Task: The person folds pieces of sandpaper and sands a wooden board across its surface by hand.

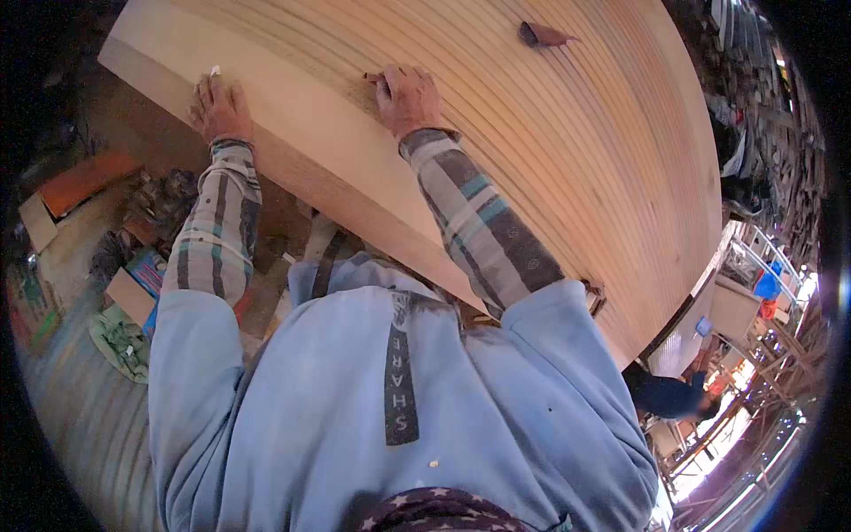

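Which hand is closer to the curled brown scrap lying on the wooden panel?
Your right. The right hand is on the wooden panel, to the left of the brown scrap; the left hand is farther left, at the panel's edge.

The grooved wooden panel (576, 160) spans the upper part of the head view, with a smooth border (306, 129) along its near side. The left hand (222, 108) lies flat on this border; a small white item (215, 71) is visible at its fingertips. The right hand (410, 99) rests where the border meets the grooves, fingers bent, beside a small brown piece (371, 78). A curled reddish-brown scrap (545, 35) lies on the grooves. Another person (669, 396) is at lower right
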{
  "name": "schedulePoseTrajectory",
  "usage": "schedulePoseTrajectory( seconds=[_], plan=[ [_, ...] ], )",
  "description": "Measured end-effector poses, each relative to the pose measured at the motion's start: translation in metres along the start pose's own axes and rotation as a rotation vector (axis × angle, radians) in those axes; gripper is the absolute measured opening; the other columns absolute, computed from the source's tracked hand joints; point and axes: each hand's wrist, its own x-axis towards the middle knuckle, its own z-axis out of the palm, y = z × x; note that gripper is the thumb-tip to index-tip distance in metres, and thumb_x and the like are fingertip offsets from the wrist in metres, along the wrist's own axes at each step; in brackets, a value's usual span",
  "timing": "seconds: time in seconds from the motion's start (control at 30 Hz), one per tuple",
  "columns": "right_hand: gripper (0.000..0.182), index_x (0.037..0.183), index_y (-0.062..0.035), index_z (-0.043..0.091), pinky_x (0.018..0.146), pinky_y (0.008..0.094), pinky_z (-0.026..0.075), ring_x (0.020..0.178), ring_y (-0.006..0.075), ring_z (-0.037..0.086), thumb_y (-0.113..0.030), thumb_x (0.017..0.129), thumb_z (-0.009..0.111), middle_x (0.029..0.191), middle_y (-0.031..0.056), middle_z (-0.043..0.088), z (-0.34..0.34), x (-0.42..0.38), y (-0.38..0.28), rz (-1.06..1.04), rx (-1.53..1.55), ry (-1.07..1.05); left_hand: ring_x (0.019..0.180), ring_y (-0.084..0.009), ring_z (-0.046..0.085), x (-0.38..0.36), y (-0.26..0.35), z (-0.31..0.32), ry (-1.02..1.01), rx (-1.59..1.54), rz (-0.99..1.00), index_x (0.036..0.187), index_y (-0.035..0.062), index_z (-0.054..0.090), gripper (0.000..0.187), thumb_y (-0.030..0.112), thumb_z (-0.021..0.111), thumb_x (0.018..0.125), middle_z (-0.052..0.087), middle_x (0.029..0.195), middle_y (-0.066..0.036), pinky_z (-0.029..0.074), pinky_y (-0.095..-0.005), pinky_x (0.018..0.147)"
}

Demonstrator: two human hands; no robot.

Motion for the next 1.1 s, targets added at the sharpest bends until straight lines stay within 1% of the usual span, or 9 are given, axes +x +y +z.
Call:
schedulePoseTrajectory(
  seconds=[0.07, 0.13, 0.2, 0.3, 0.37, 0.5, 0.83, 0.93, 1.1],
  plan=[
    [0.023, 0.09, -0.0082, 0.064, 0.087, 0.0464, 0.044, 0.092, 0.0331, 0.06, -0.031, 0.09, 0.06, 0.086, 0.0137, 0.064, -0.012, -0.015, 0.001, 0.06, -0.051, -0.059, 0.144, -0.0274, 0.028, 0.002, 0.0, 0.003, -0.02, 0.002, -0.016, 0.146, 0.0191, 0.04, 0.055, 0.044, 0.045, 0.098, 0.036, 0.153, -0.008, 0.018, -0.0558, 0.116],
    [0.024, 0.079, -0.0069, 0.063, 0.075, 0.0446, 0.046, 0.08, 0.0358, 0.059, -0.03, 0.087, 0.067, 0.079, 0.0135, 0.063, -0.053, -0.079, 0.031, 0.025, 0.09, 0.052, 0.144, -0.0281, 0.028, 0.001, -0.003, 0.009, -0.046, 0.006, -0.058, 0.147, 0.0187, 0.04, 0.056, 0.044, 0.045, 0.097, 0.036, 0.153, -0.008, 0.018, -0.0558, 0.116],
    [0.018, 0.085, -0.006, 0.064, 0.07, 0.044, 0.046, 0.077, 0.0328, 0.058, -0.023, 0.084, 0.069, 0.078, 0.0132, 0.06, -0.108, -0.163, 0.075, 0.093, 0.054, -0.097, 0.144, -0.029, 0.028, 0.0, -0.009, 0.015, 0.032, -0.078, 0.018, 0.147, 0.0183, 0.039, 0.056, 0.043, 0.046, 0.097, 0.036, 0.153, -0.008, 0.018, -0.0565, 0.115],
    [0.014, 0.094, -0.0032, 0.066, 0.072, 0.04, 0.046, 0.08, 0.0309, 0.057, -0.012, 0.083, 0.068, 0.084, 0.0132, 0.06, -0.177, -0.274, 0.132, 0.319, -0.15, -0.152, 0.144, -0.0288, 0.028, 0.003, -0.008, 0.012, 0.048, -0.036, 0.026, 0.147, 0.018, 0.038, 0.057, 0.044, 0.046, 0.097, 0.036, 0.153, -0.007, 0.019, -0.0572, 0.115],
    [0.014, 0.094, -0.0019, 0.065, 0.074, 0.0406, 0.046, 0.081, 0.0319, 0.057, -0.01, 0.082, 0.068, 0.085, 0.0131, 0.059, -0.203, -0.299, 0.131, 0.546, -0.067, -0.089, 0.144, -0.0288, 0.028, 0.003, -0.002, 0.001, 0.006, -0.012, -0.001, 0.147, 0.0184, 0.038, 0.058, 0.045, 0.046, 0.097, 0.035, 0.153, -0.007, 0.019, -0.0573, 0.115],
    [0.011, 0.09, -0.0046, 0.063, 0.075, 0.0407, 0.045, 0.082, 0.0309, 0.056, -0.008, 0.081, 0.068, 0.082, 0.0112, 0.059, -0.141, -0.25, 0.103, 0.319, -0.132, -0.1, 0.144, -0.0283, 0.028, 0.0, 0.003, 0.0, -0.037, -0.018, -0.013, 0.148, 0.0189, 0.037, 0.059, 0.047, 0.045, 0.097, 0.035, 0.153, -0.007, 0.018, -0.0571, 0.116],
    [0.021, 0.086, -0.0087, 0.062, 0.08, 0.0459, 0.043, 0.09, 0.0337, 0.061, -0.029, 0.083, 0.064, 0.088, 0.0128, 0.065, 0.048, 0.074, -0.063, -0.14, 0.052, 0.097, 0.144, -0.029, 0.028, -0.005, 0.016, -0.021, -0.032, -0.074, -0.039, 0.145, 0.0171, 0.042, 0.054, 0.043, 0.048, 0.097, 0.036, 0.152, -0.009, 0.016, -0.0566, 0.117],
    [0.021, 0.087, -0.0088, 0.062, 0.079, 0.0457, 0.043, 0.088, 0.0341, 0.062, -0.03, 0.085, 0.063, 0.088, 0.0122, 0.066, 0.051, 0.078, -0.066, -0.067, -0.025, 0.041, 0.143, -0.03, 0.028, -0.002, 0.014, -0.015, 0.012, -0.067, 0.023, 0.145, 0.0168, 0.042, 0.054, 0.042, 0.047, 0.098, 0.037, 0.152, -0.009, 0.016, -0.0567, 0.117],
    [0.021, 0.084, -0.0084, 0.062, 0.077, 0.0463, 0.042, 0.083, 0.0335, 0.059, -0.027, 0.092, 0.06, 0.082, 0.0123, 0.061, -0.054, -0.09, 0.027, -0.02, -0.024, -0.06, 0.143, -0.0317, 0.028, -0.002, 0.006, -0.006, 0.012, -0.076, -0.007, 0.145, 0.0166, 0.041, 0.054, 0.043, 0.047, 0.098, 0.038, 0.152, -0.01, 0.016, -0.0578, 0.116]
  ],
)
